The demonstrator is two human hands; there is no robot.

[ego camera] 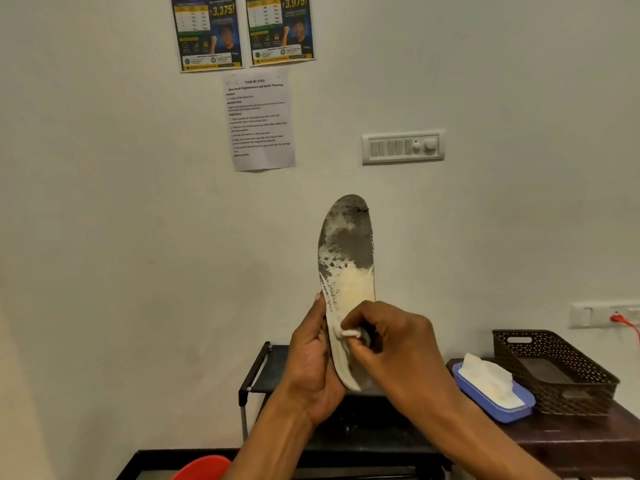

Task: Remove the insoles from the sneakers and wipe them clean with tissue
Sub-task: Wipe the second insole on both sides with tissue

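A worn insole, grey with pale rubbed patches, stands upright in front of the wall, toe end up. My left hand grips its heel end from the left, thumb along the edge. My right hand pinches a small wad of white tissue and presses it against the lower part of the insole. The heel tip is partly hidden behind my fingers. No sneakers show in the head view.
A blue tray holding white tissues sits on a dark wooden table at the right, beside a brown perforated basket. A black shoe rack stands below my hands. A red object lies at the bottom edge.
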